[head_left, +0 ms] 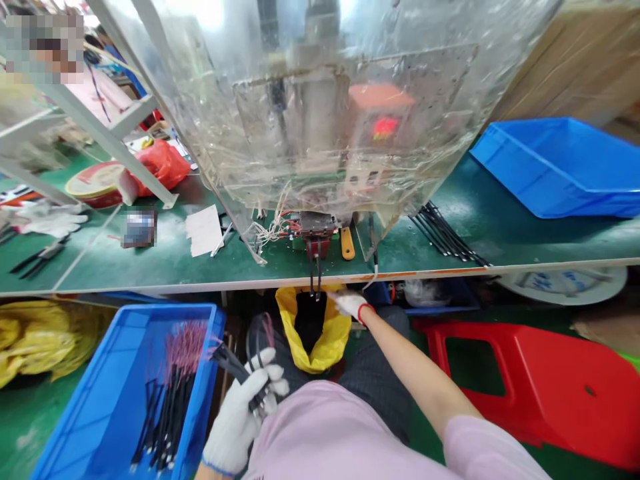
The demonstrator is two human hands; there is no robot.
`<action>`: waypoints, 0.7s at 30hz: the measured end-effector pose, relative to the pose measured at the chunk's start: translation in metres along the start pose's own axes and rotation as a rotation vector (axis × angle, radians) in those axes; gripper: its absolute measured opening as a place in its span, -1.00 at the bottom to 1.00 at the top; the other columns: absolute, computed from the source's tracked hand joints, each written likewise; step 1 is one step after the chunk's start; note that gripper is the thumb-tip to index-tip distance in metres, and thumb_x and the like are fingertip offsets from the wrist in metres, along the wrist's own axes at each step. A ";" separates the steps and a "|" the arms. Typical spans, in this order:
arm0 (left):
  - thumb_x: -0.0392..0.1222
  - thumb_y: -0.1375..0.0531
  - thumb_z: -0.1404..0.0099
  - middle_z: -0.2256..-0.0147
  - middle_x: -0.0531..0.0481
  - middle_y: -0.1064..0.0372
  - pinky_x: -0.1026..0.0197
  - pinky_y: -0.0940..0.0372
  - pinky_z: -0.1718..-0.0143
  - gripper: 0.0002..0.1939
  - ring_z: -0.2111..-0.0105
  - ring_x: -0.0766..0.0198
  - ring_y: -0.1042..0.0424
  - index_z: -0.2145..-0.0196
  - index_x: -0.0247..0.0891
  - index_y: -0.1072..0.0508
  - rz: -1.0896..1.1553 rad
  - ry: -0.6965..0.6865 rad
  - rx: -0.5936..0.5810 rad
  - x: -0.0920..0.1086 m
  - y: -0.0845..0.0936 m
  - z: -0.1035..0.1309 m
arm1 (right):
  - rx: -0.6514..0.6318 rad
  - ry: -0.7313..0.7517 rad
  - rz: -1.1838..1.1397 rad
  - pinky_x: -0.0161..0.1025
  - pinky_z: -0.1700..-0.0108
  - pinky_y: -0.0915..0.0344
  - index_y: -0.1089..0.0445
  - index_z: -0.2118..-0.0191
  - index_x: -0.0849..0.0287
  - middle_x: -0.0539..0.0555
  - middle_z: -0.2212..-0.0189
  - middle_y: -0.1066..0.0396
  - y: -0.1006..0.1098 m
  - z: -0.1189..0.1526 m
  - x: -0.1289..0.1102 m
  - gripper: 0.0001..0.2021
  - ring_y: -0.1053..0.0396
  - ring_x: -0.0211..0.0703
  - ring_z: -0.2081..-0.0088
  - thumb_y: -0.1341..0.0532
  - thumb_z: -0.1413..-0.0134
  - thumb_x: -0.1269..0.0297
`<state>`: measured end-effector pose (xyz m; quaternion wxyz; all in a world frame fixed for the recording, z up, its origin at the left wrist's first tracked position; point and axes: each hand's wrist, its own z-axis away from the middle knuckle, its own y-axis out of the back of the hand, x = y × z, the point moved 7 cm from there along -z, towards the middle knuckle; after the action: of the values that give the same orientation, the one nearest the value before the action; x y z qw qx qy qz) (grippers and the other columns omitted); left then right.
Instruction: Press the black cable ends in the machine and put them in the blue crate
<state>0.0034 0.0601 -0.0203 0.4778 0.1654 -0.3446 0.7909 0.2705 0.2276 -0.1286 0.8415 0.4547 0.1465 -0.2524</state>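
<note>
My left hand (237,413), in a white glove, is closed around a bunch of black-sleeved cables (235,365) with thin pinkish wire ends and silvery tips. It is held low, in front of my body. My right hand (349,303), also gloved, is just below the bench edge, beside a black cable (315,270) hanging from the small machine fixture (317,230). Its fingers are smeared by motion, so I cannot see whether they grip anything. Beneath the fixture, a yellow bag (287,333) stands open between my knees, with dark contents.
On my left, a blue bin (75,413) holds many similar cables. More black cables (445,233) lie on the green bench, near another blue bin (555,167). A plastic-covered guard (300,133) rises above the fixture. A red stool (560,380) is at right; a person (100,93) is far left.
</note>
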 end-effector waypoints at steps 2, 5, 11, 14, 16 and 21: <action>-0.23 -0.43 0.02 0.37 0.01 -0.40 0.40 -0.13 0.58 -0.25 0.42 0.27 -0.42 -0.12 -0.10 -0.29 0.102 -0.074 -0.067 0.014 -0.022 -0.018 | -0.020 0.072 0.016 -0.26 0.17 -0.22 -0.48 0.26 0.16 0.11 0.27 -0.51 -0.003 0.021 -0.007 -0.74 -0.44 -0.11 0.20 -0.15 -0.21 0.09; -0.27 -0.39 -0.04 0.45 0.09 -0.33 0.42 -0.12 0.60 -0.16 0.49 0.34 -0.35 -0.23 -0.04 -0.16 0.156 -0.162 -0.243 0.034 -0.066 -0.046 | 0.053 0.176 0.036 -0.30 0.20 -0.15 -0.46 0.25 0.14 0.08 0.24 -0.51 0.010 0.059 -0.016 -0.77 -0.42 -0.15 0.18 -0.08 -0.23 0.20; -0.18 -0.35 -0.12 0.60 0.22 -0.13 0.45 -0.03 0.66 -0.21 0.64 0.47 -0.12 -0.26 -0.20 -0.15 0.103 -0.245 -0.372 0.056 -0.127 -0.082 | 0.363 0.186 -0.074 -0.31 0.29 -0.14 -0.45 0.33 0.12 0.02 0.41 -0.50 0.118 0.129 -0.004 -0.65 -0.40 -0.21 0.35 0.01 -0.26 0.10; -0.15 -0.36 -0.10 0.63 0.24 -0.14 0.44 -0.02 0.68 -0.18 0.66 0.46 -0.11 -0.26 -0.25 -0.14 -0.007 -0.259 -0.406 0.057 -0.143 -0.086 | 0.584 0.128 -0.100 -0.31 0.22 -0.20 -0.49 0.24 0.06 0.00 0.31 -0.53 0.194 0.138 0.012 -0.68 -0.43 -0.16 0.26 -0.03 -0.21 0.07; -0.12 -0.34 -0.11 0.66 0.23 -0.15 0.43 -0.03 0.69 -0.20 0.68 0.45 -0.12 -0.25 -0.29 -0.14 -0.096 -0.263 -0.428 0.054 -0.148 -0.085 | 0.696 0.020 -0.039 -0.28 0.18 -0.22 -0.50 0.15 0.03 0.02 0.22 -0.53 0.239 0.125 0.023 -0.69 -0.44 -0.10 0.19 -0.06 -0.18 0.08; -0.04 -0.29 -0.14 0.69 0.19 -0.21 0.39 -0.08 0.70 -0.32 0.70 0.41 -0.17 -0.15 -0.39 -0.26 -0.288 -0.246 -0.414 0.047 -0.146 -0.077 | 0.685 -0.171 0.181 -0.19 0.11 -0.26 -0.43 -0.04 0.17 0.24 0.12 -0.49 0.300 0.053 0.035 -0.58 -0.44 0.05 0.09 -0.06 -0.17 0.09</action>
<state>0.1131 0.1893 0.0093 0.5636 0.2063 -0.5271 0.6016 0.4680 0.3110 0.0906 0.6685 0.6986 -0.0584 -0.2483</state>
